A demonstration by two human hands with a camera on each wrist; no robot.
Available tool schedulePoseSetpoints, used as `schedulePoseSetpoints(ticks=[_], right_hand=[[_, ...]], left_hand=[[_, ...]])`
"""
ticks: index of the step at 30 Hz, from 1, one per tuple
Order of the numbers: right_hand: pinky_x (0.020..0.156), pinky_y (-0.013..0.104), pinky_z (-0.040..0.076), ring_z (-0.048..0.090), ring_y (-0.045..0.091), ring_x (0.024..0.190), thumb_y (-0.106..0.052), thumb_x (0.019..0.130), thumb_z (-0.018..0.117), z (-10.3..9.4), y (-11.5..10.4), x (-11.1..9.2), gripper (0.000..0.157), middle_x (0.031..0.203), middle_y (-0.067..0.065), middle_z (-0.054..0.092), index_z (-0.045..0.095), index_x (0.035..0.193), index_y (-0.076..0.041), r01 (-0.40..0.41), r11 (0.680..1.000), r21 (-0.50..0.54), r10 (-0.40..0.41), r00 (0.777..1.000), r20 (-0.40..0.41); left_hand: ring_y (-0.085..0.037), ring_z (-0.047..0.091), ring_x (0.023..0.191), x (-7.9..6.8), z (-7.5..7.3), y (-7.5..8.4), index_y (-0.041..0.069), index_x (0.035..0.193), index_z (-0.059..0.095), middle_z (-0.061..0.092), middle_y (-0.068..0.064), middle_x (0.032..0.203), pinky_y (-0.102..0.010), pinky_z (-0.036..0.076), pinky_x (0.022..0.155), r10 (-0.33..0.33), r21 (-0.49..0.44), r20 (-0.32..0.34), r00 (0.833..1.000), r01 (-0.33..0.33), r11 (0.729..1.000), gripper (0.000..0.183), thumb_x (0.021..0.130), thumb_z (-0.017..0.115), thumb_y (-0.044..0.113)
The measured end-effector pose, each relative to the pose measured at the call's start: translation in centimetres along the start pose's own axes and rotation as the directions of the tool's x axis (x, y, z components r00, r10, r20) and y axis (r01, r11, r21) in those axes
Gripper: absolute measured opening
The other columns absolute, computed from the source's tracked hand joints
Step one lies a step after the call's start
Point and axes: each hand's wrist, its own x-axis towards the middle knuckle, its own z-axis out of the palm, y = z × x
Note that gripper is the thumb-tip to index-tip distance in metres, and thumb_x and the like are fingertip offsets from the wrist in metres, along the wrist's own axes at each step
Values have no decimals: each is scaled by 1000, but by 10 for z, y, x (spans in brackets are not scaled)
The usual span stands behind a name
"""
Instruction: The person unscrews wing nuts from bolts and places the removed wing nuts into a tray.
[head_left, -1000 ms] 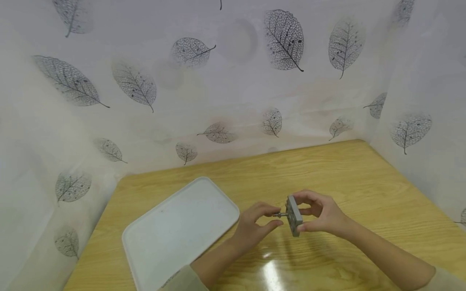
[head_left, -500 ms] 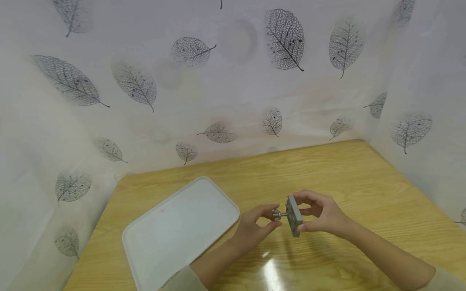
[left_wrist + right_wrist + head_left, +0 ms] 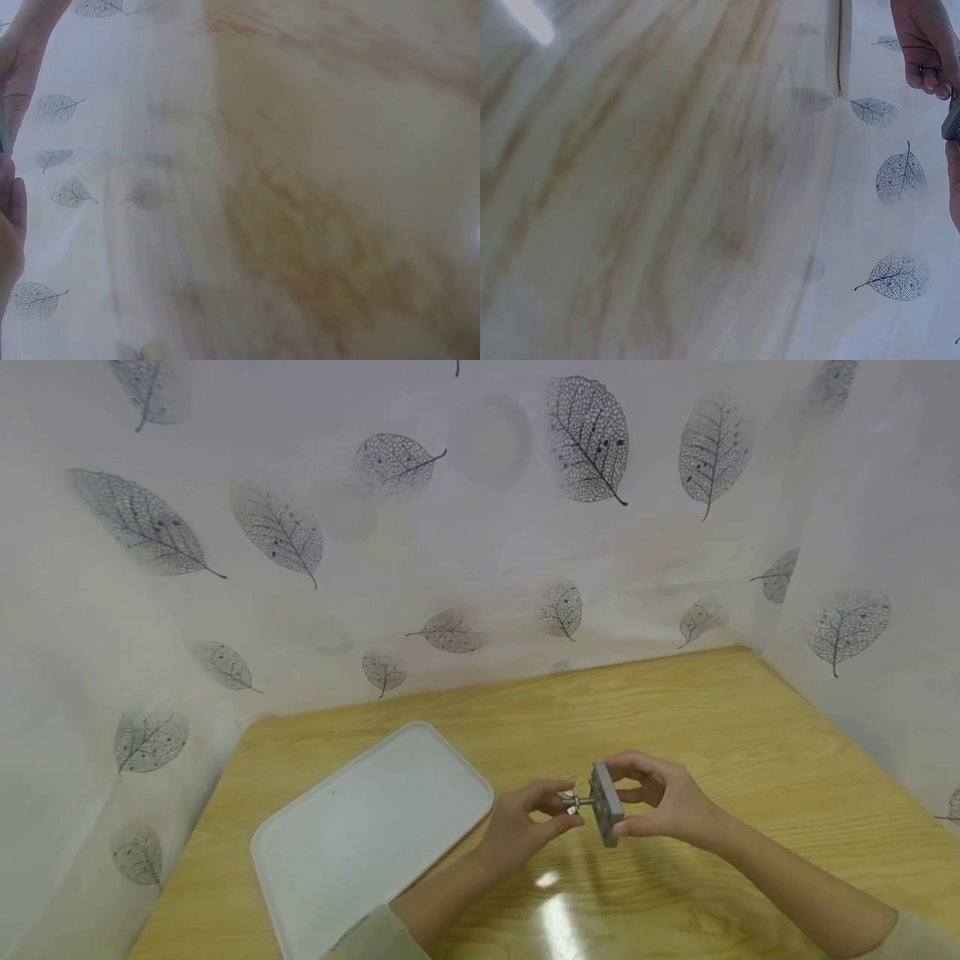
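Observation:
In the head view, my right hand [image 3: 667, 797] grips a grey rectangular metal block [image 3: 609, 806] by its edges, thumb below and fingers above. The block stands on edge in the air above the table, its recessed face turned left. A metal bolt [image 3: 587, 802] sticks out of that face toward my left hand [image 3: 513, 827]. At the bolt's end is a small shiny wing nut [image 3: 573, 802], pinched between my left thumb and index finger. The right wrist view shows just a corner of the block [image 3: 952, 122] at its right edge, between the hands.
A white rectangular tray [image 3: 367, 835] lies on the wood-grain table [image 3: 675, 710], left of my hands. Leaf-print sheeting [image 3: 480, 527] hangs behind the table and along its sides. Glare shows on the tabletop in front of my hands.
The wing nut has turned about the bolt, its wings edge-on earlier and spread to view now. Left fingertips have shifted slightly; the right hand and block stay nearly still.

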Motion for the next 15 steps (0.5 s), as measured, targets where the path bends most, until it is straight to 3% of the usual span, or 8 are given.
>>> schedulePoseSetpoints(ticks=[7, 12, 15], right_hand=[[91, 32, 54, 58, 13, 109, 20, 70, 69, 0, 0, 1, 59, 120, 4, 56, 44, 123, 13, 37, 999, 8, -37, 999, 15], [91, 32, 54, 58, 15, 109, 22, 70, 68, 0, 0, 1, 59, 120, 6, 56, 45, 123, 13, 75, 997, 21, -76, 997, 29], [91, 31, 54, 58, 15, 110, 22, 70, 68, 0, 1, 0, 59, 120, 6, 56, 45, 124, 12, 64, 998, 26, -65, 998, 22]], left_hand=[[-14, 69, 74, 0, 1, 4, 0, 110, 62, 71, -11, 81, -19, 57, 71, -103, -37, 12, 995, 103, 994, 33, 80, 73, 8], [-10, 68, 77, 0, 0, 5, 5, 109, 65, 72, -8, 87, -23, 57, 72, -241, -47, 59, 969, 243, 969, 31, 82, 73, 18], [-12, 67, 84, -1, 0, 4, 6, 112, 64, 71, -7, 95, -23, 56, 77, -223, -22, 65, 973, 225, 974, 35, 81, 74, 18]])
